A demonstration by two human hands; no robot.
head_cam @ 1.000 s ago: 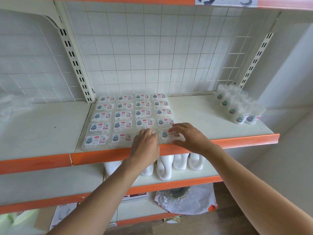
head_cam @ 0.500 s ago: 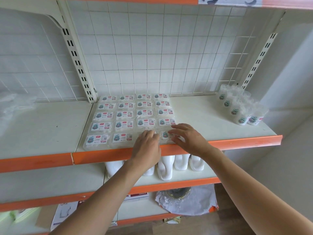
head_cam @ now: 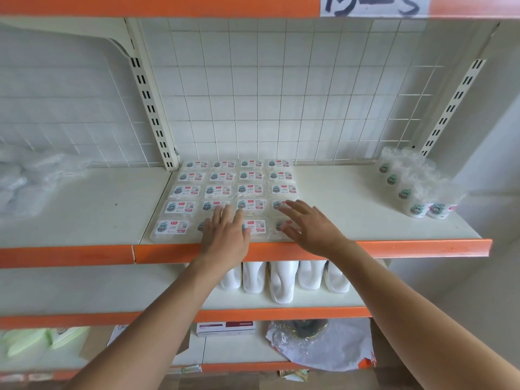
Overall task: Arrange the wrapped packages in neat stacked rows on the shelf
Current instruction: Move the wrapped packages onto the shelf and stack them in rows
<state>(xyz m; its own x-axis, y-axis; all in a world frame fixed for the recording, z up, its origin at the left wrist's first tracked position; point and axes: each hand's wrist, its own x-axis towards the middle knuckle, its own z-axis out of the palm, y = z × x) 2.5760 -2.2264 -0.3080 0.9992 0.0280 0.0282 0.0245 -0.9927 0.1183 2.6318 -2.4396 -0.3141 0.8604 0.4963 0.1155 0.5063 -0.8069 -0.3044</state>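
Observation:
Several clear wrapped packages [head_cam: 222,190] with white labels lie flat in a tidy grid of rows on the white shelf [head_cam: 351,209], from the wire back panel to the orange front lip. My left hand [head_cam: 228,235] lies over the front rows with straight, spread fingers, covering the second package from the left. My right hand [head_cam: 306,226] hovers flat over the front right packages, fingers straight and pointing left. Neither hand holds anything.
A cluster of clear labelled cups [head_cam: 416,190] stands at the shelf's right end. Crumpled plastic wrap [head_cam: 25,181] lies on the neighbouring shelf at left. White bottles [head_cam: 281,280] stand on the shelf below, boxes and a plastic bag [head_cam: 323,344] lower still.
Both hands have uncurled and lifted from the front-row packages. Their fingers now stretch flat and reach slightly further back over the grid. The packages have not shifted.

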